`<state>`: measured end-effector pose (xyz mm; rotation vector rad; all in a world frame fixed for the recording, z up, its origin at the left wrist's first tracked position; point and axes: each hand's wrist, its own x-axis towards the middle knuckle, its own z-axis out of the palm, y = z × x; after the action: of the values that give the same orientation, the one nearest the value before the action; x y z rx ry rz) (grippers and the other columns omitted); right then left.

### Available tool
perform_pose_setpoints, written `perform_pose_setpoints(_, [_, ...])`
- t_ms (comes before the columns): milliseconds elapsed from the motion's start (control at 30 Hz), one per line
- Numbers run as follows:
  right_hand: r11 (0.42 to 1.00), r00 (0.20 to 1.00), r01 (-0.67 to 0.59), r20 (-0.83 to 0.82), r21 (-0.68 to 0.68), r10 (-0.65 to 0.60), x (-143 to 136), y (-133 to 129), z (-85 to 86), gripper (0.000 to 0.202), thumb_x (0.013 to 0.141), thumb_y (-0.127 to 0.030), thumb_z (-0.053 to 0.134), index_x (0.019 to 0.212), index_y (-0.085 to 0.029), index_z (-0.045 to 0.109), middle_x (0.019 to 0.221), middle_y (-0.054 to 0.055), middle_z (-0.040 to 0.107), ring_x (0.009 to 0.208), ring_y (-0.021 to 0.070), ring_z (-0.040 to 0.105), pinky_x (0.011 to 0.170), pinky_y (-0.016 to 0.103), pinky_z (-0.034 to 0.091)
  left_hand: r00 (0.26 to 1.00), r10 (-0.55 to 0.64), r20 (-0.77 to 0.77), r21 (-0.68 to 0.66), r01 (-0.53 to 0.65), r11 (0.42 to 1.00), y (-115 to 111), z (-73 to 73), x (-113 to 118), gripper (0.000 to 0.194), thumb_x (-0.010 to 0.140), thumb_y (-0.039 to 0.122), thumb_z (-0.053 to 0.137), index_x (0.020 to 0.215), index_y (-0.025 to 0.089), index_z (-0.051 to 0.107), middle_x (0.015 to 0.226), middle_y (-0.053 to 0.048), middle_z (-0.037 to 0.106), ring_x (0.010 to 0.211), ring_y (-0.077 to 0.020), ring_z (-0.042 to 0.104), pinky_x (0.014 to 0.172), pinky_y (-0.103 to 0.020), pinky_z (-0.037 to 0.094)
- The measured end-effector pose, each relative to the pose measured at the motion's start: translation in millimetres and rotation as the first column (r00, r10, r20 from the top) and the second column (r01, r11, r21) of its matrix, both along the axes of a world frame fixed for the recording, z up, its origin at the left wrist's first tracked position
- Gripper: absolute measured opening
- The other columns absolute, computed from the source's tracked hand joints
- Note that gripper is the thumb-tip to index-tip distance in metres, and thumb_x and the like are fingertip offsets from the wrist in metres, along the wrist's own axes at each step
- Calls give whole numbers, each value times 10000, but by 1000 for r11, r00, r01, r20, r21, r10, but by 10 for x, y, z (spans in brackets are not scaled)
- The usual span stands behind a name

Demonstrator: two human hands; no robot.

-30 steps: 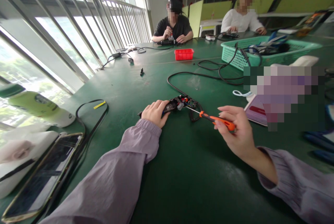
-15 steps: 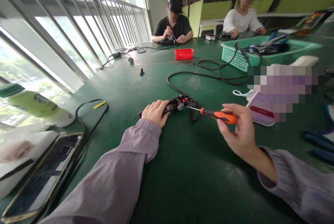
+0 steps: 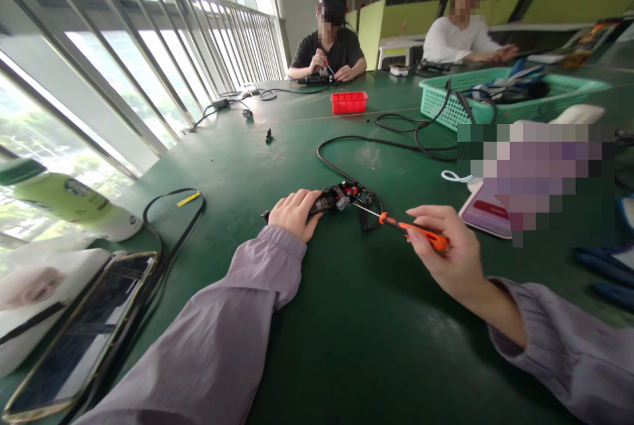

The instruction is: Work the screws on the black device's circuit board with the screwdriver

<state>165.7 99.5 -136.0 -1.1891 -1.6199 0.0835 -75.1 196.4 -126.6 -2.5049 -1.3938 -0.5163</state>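
Observation:
My left hand (image 3: 296, 212) is wrapped round a black tool body (image 3: 324, 203) lying on the green table (image 3: 376, 319). Its right end is opened up, with red and grey parts and wires showing. A black cable (image 3: 341, 139) runs from that end in a loop. In the fingers of my right hand (image 3: 448, 247) is an orange and black screwdriver (image 3: 416, 230). It points left, and its tip is at the exposed end of the tool; whether it touches a screw is too small to tell.
Beyond my hands are a small black part (image 3: 269, 136), a red box (image 3: 349, 103) and a green basket (image 3: 446, 105) of tools. A phone (image 3: 82, 339), a strap and a bottle (image 3: 74, 204) lie left. Two people sit across the table.
The handle of the screwdriver has tilted lower, and my right hand has shifted slightly down with it. My left hand is unmoved. The person in white has drawn their hands together.

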Motion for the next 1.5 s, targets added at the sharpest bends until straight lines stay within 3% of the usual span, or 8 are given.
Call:
perform_pose_setpoints(133, [986,999,25,-45,166,-18,-1,17,-8,354,737,-168,606,1070,-232,504,956,48,569,863,179,585,738,326,500,1000,-7,-6,-6,7,1000,5,-1,-1,363,828,322,487,1173,211,496,1055,-58,608,954,-216,573,795,-325,443])
perform_pose_setpoints(300, [1000,1000,-8,1,12,8,-1,-3,1,206,765,-186,587,963,-223,544,840,21,579,687,137,593,611,276,499,1000,-19,-7,2,19,1000,14,-10,-5,359,832,321,479,1174,212,487,1058,-57,608,948,-215,573,798,-326,437])
perform_pose_setpoints(467, [983,999,13,-42,181,-5,5,11,-7,336,741,-181,589,1063,-226,503,940,53,563,828,191,592,704,348,509,999,-38,-21,-1,38,999,23,-21,-1,360,838,326,468,1179,208,479,1059,-61,609,948,-218,574,811,-334,430])
perform_pose_setpoints(833, [974,996,67,-68,216,-53,9,14,-11,326,745,-191,590,1056,-232,502,947,54,567,841,193,599,706,349,511,996,-90,-20,-32,90,995,40,-25,4,387,853,357,432,1191,173,472,1046,-81,609,948,-229,563,823,-361,408])
perform_pose_setpoints(1000, [1000,995,14,-100,18,-12,12,9,-15,186,786,-212,572,967,-225,534,882,21,570,615,117,590,550,271,492,995,-94,-17,-45,93,995,61,6,5,406,867,386,390,1190,161,487,1027,-78,622,950,-231,549,839,-370,400])
perform_pose_setpoints(1233, [997,985,59,-166,50,-50,33,64,-46,257,767,-238,603,1011,-216,528,960,50,569,781,173,617,697,341,513,995,-100,-5,-57,99,993,63,-61,-32,412,861,379,392,1189,158,506,1073,-97,606,1018,-244,515,907,-406,388])
perform_pose_setpoints(1400, [998,985,51,-163,-34,-56,35,60,-35,168,804,-259,560,966,-219,539,908,28,583,633,125,596,574,280,495,992,-34,122,-61,42,997,-96,361,206,368,843,393,415,1079,169,587,1149,-101,571,1047,-261,511,934,-442,389])
perform_pose_setpoints(1500, [995,984,94,-153,26,-89,34,68,-38,236,771,-238,592,1000,-218,535,932,43,574,763,168,606,694,334,506,953,-256,160,-313,295,903,-617,525,194,361,864,442,345,914,262,654,936,-40,647,857,-197,596,763,-356,500])
